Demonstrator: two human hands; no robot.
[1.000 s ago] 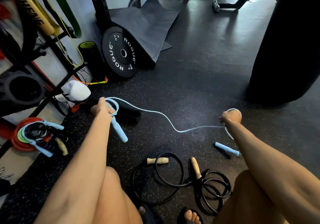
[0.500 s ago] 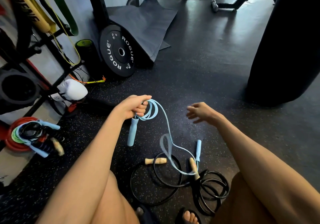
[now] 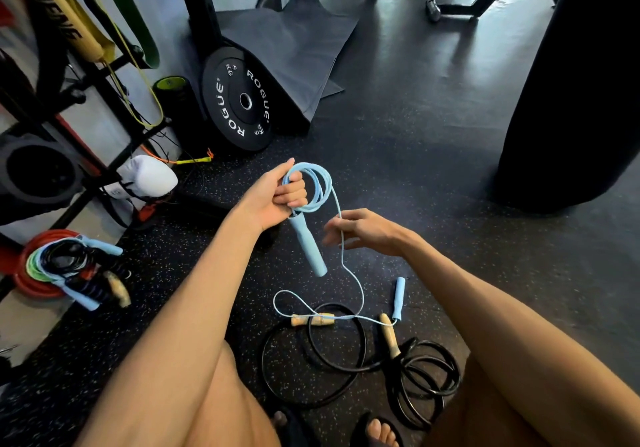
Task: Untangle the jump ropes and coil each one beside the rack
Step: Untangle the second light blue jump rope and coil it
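Your left hand (image 3: 273,197) is raised over the floor (image 3: 433,156) in front of your knees, with its fingers curled tight around the light blue jump rope (image 3: 320,183). It grips several small loops of the cord together with the top of one blue handle (image 3: 306,246), which hangs down and tilts away to the right below your fist. From those loops a single strand drops past your right hand (image 3: 363,232). That hand sits just right of the handle with its fingers loosely extended. The strand runs down across the fingertips, but you cannot tell here whether thumb and forefinger actually nip it.

Below your right hand the strand curves down to the floor and makes one open loop. It then crosses over a wooden handle (image 3: 313,319) and ends at the second blue handle (image 3: 399,297), which lies loose on the floor.

The black jump rope (image 3: 349,367) lies between your knees in untidy rings. One big ring sits to the left and a tighter bundle to the right. Its other wooden handle (image 3: 389,337) points up toward the second blue handle and almost touches it.

Far left stands the rack (image 3: 90,76), with bands hanging from it. At its foot, a stack of coiled ropes (image 3: 69,266) rests on the floor, blue handles sticking out. A white boxing glove (image 3: 147,178) lies near the rack's base. A ROGUE weight plate (image 3: 242,100) leans upright behind it. A dark punching bag (image 3: 581,83) fills the right edge.
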